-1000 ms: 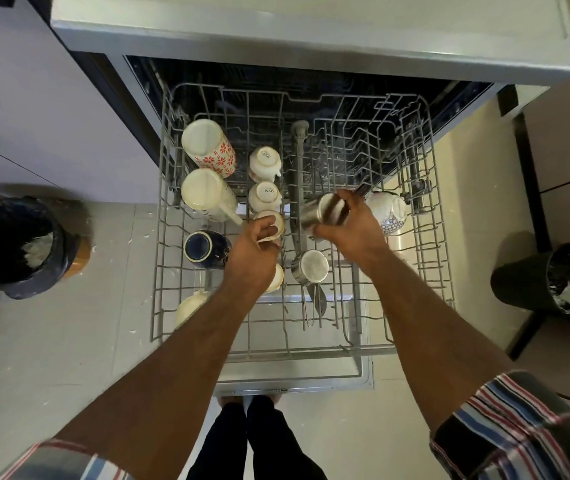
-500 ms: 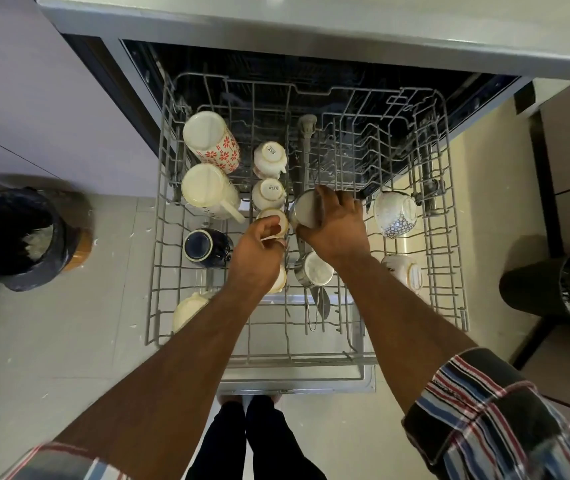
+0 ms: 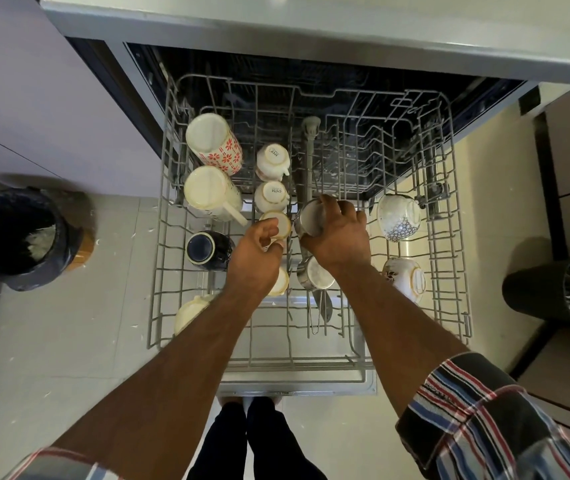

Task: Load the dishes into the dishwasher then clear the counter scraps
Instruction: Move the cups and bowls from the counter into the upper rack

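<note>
1. Hands first: right hand (image 3: 337,233) is wrapped around a steel cup (image 3: 307,218), fingers curled over its rim, holding it tipped on its side right next to the centre spine of the rack (image 3: 449,209). Left hand (image 3: 259,251) is pinching a small cream cup (image 3: 276,223) just beside it. The two hands are close together, nearly touching.

2. Where stuff is: the upper rack is pulled out over the floor, with mugs down the left column, two little white cups behind the cream one, another steel cup (image 3: 314,277) just in front of the right hand, and two patterned bowls (image 3: 397,216) on the right side.

3. What could go wrong, IMO: that steel cup looks like it's being fitted into a tight gap. If it gets let go while still tilted, I'd guess it rolls into the cream cup or clanks down on the steel one below it.

4. Both hands work the same crowded spot, so a knuckle bump could knock the cream cup off its tines.

5. Counter scraps aren't visible from here, so that part looks not yet started.
</note>
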`<act>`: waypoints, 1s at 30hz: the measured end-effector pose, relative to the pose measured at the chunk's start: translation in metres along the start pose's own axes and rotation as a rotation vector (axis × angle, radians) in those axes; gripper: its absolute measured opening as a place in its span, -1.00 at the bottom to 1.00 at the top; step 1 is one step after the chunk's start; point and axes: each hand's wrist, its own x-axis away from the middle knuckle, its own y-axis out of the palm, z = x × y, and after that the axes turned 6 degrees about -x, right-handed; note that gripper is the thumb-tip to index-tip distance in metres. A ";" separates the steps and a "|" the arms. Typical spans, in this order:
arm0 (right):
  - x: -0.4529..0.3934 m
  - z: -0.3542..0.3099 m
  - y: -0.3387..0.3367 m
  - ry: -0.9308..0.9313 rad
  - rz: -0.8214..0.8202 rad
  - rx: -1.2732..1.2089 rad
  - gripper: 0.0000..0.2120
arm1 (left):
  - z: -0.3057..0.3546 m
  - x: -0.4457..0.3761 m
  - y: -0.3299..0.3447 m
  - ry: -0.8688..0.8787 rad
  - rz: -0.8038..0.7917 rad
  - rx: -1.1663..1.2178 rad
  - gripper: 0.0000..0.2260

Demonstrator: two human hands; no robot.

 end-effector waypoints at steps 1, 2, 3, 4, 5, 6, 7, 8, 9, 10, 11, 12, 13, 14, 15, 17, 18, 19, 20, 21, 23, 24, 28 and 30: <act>-0.001 0.001 0.003 -0.002 -0.020 0.033 -0.18 | 0.000 0.000 0.000 0.001 -0.001 0.000 -0.67; -0.002 0.002 0.005 0.001 -0.035 0.065 -0.17 | -0.001 0.001 -0.001 0.005 -0.002 -0.001 -0.67; -0.002 0.002 0.009 0.006 -0.042 0.087 -0.17 | -0.001 0.001 -0.002 0.013 0.000 -0.005 -0.67; -0.003 0.003 0.011 0.009 -0.048 0.100 -0.17 | -0.001 0.002 -0.003 0.020 0.004 -0.014 -0.67; -0.003 0.004 0.013 0.009 -0.057 0.110 -0.17 | 0.000 0.003 -0.004 0.027 0.011 -0.027 -0.67; -0.003 0.004 0.014 0.009 -0.067 0.117 -0.17 | 0.000 0.004 -0.005 0.034 0.019 -0.041 -0.67; -0.002 0.005 0.014 0.012 -0.074 0.124 -0.17 | 0.001 0.005 -0.006 0.041 0.027 -0.058 -0.67; -0.003 0.005 0.014 0.013 -0.078 0.131 -0.17 | 0.000 0.006 -0.007 0.050 0.038 -0.077 -0.67; -0.003 0.004 0.014 0.014 -0.084 0.139 -0.18 | 0.000 0.006 -0.008 0.064 0.048 -0.098 -0.67; -0.004 0.004 0.014 0.014 -0.092 0.143 -0.18 | -0.001 0.007 -0.009 0.080 0.054 -0.119 -0.66; -0.004 0.003 0.014 0.018 -0.102 0.143 -0.16 | -0.002 0.007 -0.010 0.095 0.057 -0.139 -0.65; -0.004 0.002 0.013 0.024 -0.116 0.143 -0.15 | -0.003 0.007 -0.010 0.108 0.059 -0.157 -0.64; -0.004 0.001 0.011 0.031 -0.130 0.144 -0.13 | -0.005 0.007 -0.010 0.122 0.064 -0.176 -0.63; -0.003 0.000 0.008 0.037 -0.144 0.148 -0.10 | -0.007 0.007 -0.011 0.142 0.071 -0.203 -0.63; -0.001 -0.001 0.005 0.046 -0.158 0.151 -0.08 | -0.010 0.006 -0.011 0.167 0.080 -0.231 -0.62; 0.005 -0.006 -0.003 0.058 -0.180 0.157 -0.05 | -0.014 0.006 -0.014 0.216 0.097 -0.280 -0.60; 0.008 -0.010 -0.007 0.053 -0.180 0.169 -0.05 | -0.015 0.005 -0.016 0.240 0.112 -0.306 -0.59; 0.012 -0.013 -0.011 0.044 -0.177 0.184 -0.06 | -0.016 0.006 -0.018 0.269 0.129 -0.338 -0.58; 0.016 -0.017 -0.014 0.034 -0.170 0.197 -0.07 | -0.015 0.007 -0.021 0.300 0.146 -0.375 -0.57; 0.020 -0.021 -0.018 0.026 -0.159 0.204 -0.10 | -0.013 0.010 -0.023 0.334 0.164 -0.413 -0.56; 0.027 -0.032 -0.023 0.006 -0.125 0.205 -0.18 | -0.010 0.014 -0.030 0.403 0.196 -0.500 -0.53; 0.033 -0.038 -0.025 -0.012 -0.104 0.203 -0.21 | -0.009 0.018 -0.033 0.420 0.206 -0.554 -0.51; 0.055 -0.070 -0.032 -0.119 -0.087 0.221 -0.23 | -0.009 0.032 -0.052 0.411 0.180 -0.772 -0.36; 0.067 -0.087 -0.035 -0.172 -0.086 0.223 -0.19 | -0.012 0.040 -0.066 0.397 0.165 -0.817 -0.33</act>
